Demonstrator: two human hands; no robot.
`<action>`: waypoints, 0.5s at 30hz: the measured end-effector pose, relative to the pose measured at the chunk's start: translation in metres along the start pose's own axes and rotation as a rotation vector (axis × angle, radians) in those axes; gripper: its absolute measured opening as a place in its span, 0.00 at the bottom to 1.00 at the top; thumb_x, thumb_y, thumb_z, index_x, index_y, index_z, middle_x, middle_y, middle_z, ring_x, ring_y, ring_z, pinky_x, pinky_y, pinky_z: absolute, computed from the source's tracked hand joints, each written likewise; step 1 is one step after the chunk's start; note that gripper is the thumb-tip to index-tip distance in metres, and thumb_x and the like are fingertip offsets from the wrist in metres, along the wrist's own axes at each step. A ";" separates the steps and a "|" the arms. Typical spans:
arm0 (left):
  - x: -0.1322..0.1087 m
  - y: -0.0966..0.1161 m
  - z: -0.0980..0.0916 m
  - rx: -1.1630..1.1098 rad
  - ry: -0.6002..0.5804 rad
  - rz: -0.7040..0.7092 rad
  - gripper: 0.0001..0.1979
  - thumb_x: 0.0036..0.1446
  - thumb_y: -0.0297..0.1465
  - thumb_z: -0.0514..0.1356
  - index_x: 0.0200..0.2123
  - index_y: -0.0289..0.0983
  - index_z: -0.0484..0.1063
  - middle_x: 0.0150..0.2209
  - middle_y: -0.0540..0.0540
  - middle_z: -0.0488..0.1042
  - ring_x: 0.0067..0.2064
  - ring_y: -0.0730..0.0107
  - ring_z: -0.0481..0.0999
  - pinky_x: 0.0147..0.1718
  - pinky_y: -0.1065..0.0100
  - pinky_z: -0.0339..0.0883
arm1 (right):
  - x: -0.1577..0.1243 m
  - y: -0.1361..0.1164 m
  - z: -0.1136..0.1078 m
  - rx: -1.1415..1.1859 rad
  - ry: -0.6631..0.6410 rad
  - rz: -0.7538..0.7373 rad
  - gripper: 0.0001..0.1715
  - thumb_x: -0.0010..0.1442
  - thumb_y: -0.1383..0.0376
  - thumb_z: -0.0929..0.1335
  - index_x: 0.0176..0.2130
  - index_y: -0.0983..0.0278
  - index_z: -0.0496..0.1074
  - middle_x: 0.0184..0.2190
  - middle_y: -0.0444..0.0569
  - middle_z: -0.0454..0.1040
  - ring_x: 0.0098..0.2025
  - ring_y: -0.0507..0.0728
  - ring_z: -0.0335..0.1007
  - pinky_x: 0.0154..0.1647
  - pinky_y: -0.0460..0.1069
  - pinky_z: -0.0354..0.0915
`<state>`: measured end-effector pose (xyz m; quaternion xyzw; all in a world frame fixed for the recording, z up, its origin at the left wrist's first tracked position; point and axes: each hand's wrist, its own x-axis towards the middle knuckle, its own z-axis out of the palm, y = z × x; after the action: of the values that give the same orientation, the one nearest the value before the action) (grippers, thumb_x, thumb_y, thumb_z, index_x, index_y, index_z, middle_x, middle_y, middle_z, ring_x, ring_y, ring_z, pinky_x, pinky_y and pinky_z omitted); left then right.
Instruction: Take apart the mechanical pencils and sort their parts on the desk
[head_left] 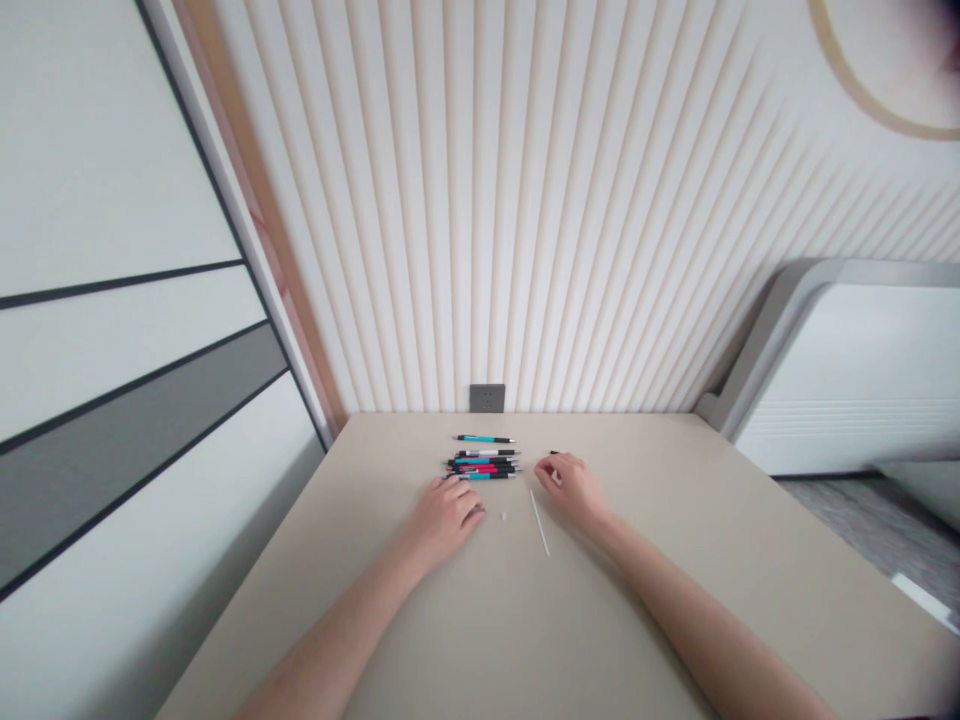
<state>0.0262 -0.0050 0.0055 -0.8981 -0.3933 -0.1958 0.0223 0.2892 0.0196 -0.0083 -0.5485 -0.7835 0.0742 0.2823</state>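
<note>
Beige bench (480, 630): left hand (446, 513) and right hand (576, 488) curled, grasp we cannot tell; guard white stick (540, 523), left's three o'clock, against rolling.

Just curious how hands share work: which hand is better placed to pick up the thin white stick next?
Probably the right hand: it is nearer the white stick, while the left hand sits farther, by the pens.

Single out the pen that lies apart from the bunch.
The blue pen nearest the socket: a gap separates it from the other pens, which lie bunched together closer to the left hand.
</note>
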 end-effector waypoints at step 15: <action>-0.008 -0.015 -0.008 0.026 -0.022 -0.143 0.09 0.61 0.28 0.56 0.43 0.40 0.73 0.38 0.44 0.76 0.41 0.60 0.76 0.39 0.63 0.66 | -0.028 -0.053 0.010 -0.106 -0.154 -0.117 0.10 0.63 0.66 0.63 0.38 0.59 0.74 0.34 0.48 0.76 0.40 0.57 0.69 0.42 0.51 0.56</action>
<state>0.0075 -0.0015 0.0076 -0.8693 -0.4593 -0.1820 0.0155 0.2473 -0.0244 -0.0044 -0.5087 -0.8363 0.0581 0.1958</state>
